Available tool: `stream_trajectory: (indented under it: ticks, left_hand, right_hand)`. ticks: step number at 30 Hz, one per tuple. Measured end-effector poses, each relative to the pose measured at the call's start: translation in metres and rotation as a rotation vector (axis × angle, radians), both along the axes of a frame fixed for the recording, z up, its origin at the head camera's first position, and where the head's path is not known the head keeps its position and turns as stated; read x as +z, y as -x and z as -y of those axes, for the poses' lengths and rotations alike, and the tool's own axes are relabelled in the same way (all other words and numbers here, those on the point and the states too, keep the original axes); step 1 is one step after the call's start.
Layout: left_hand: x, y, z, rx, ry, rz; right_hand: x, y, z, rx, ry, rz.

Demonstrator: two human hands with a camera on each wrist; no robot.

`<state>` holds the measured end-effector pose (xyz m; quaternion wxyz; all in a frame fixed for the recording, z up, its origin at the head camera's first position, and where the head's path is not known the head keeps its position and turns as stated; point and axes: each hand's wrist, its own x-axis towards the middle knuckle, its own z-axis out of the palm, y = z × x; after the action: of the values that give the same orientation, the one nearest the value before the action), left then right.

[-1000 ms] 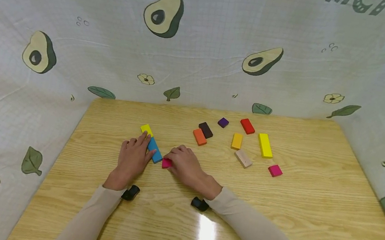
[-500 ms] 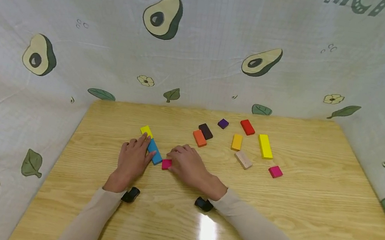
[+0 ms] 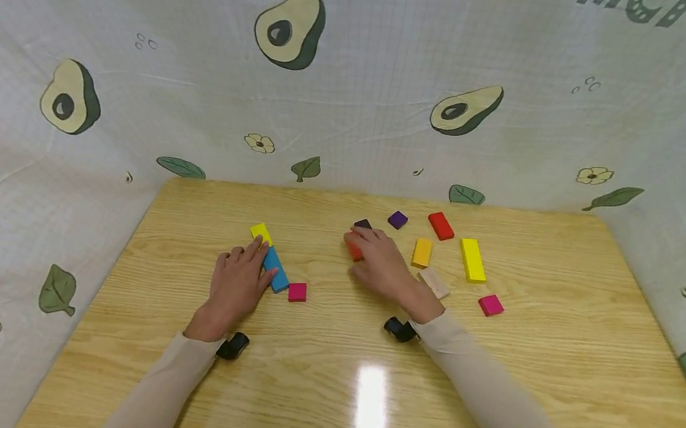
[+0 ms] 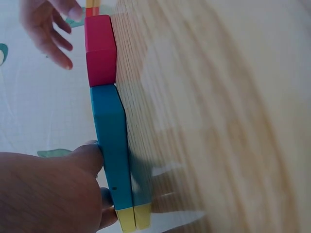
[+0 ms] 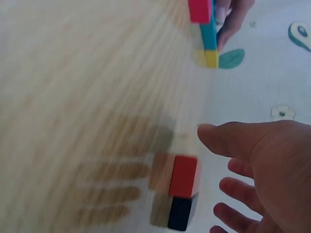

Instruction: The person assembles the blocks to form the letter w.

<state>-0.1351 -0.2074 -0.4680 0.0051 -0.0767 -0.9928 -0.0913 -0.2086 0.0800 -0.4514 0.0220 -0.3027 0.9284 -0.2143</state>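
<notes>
My left hand (image 3: 234,285) rests against a row of flat blocks at the left of the table, its index finger touching the small yellow block (image 3: 259,231) and its thumb at the blue block (image 3: 277,271). A pink square block (image 3: 297,292) lies at the blue block's near end, with no hand on it. My right hand (image 3: 384,268) hovers over the orange block (image 3: 352,247), which it partly covers along with the dark block (image 3: 363,224) behind. In the right wrist view, the thumb and fingers are spread apart, short of the orange block (image 5: 183,175).
Right of the right hand lie an amber block (image 3: 421,252), a plain wood block (image 3: 435,282), a long yellow block (image 3: 473,261) and a second pink block (image 3: 491,305). Farther back are a purple block (image 3: 397,219) and a red one (image 3: 441,226). A patterned cloth (image 3: 360,98) hangs behind.
My right hand has let go of the pink block beside the blue one and moved right and away from me to the orange block. The left hand stays where it was.
</notes>
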Motion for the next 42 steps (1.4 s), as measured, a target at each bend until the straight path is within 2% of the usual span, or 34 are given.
stream_trajectory:
  ticks: [9,15,20,23,29,37,42]
  left_hand:
    - [-0.002,-0.001,0.000,0.007,-0.004,0.012]
    - [-0.003,-0.002,-0.001,0.004,-0.006,0.011]
    - [-0.003,-0.001,-0.001,0.003,0.000,0.006]
    - [-0.003,-0.001,-0.001,0.003,0.009,0.001]
    - [-0.002,0.000,0.000,-0.004,0.012,0.000]
    - [-0.001,0.000,0.000,-0.003,0.012,-0.019]
    - [0.000,-0.001,0.000,0.002,-0.001,-0.013]
  right_hand:
    - [-0.006,0.018,-0.011,0.059,-0.112,0.014]
    - [-0.008,0.025,-0.013,0.110,-0.127,0.033]
    - [-0.007,0.029,-0.012,0.149,-0.122,-0.007]
    - [-0.008,0.030,-0.011,0.138,-0.119,-0.027]
    - [-0.009,0.018,0.000,0.076,-0.124,-0.028]
    - [-0.004,-0.011,0.024,0.070,-0.068,-0.059]
    - [-0.006,-0.019,0.036,0.054,-0.042,-0.039]
